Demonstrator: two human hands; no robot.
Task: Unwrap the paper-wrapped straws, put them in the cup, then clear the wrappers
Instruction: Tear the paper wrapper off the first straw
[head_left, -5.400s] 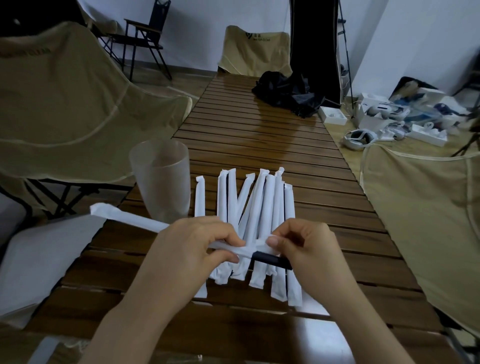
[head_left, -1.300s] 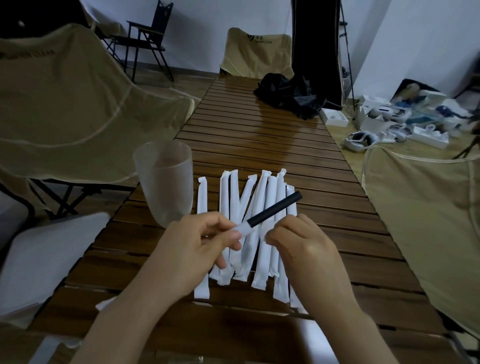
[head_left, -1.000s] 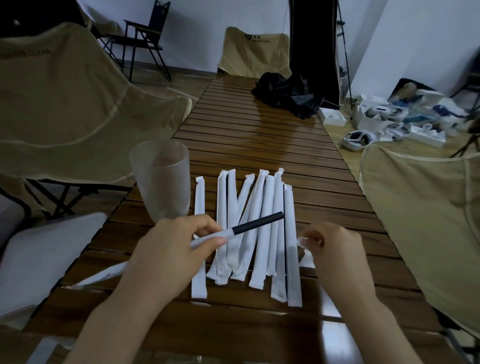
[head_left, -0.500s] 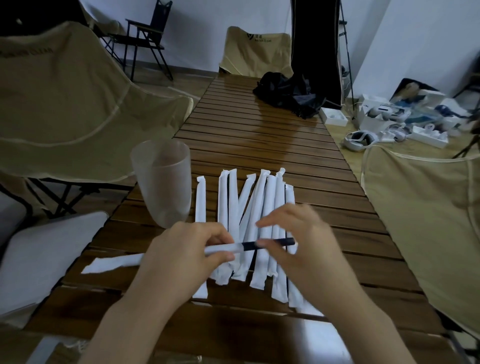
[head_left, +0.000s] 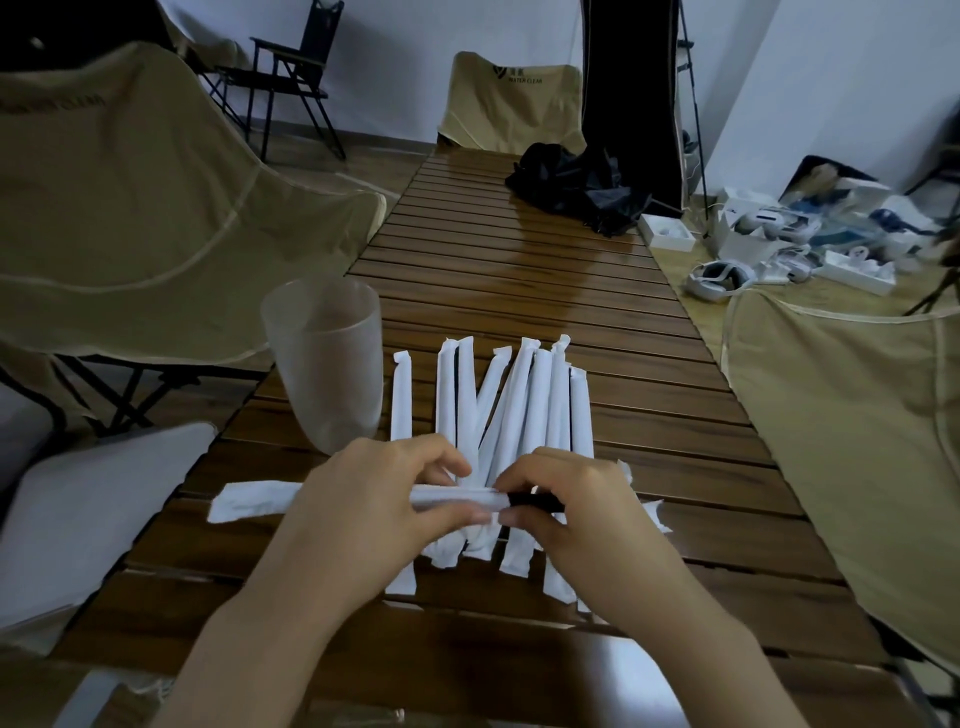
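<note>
Head view: unwrapping in hand, left hand (head_left: 384, 512) pinching the paper wrapper (head_left: 260, 501), right hand (head_left: 566, 512) pinching the bared black straw (head_left: 532, 500) above the near wrapped straws (head_left: 519, 410), cup (head_left: 323, 364) standing empty far-left; next, probably, drawing straw rightward clear of paper.
</note>
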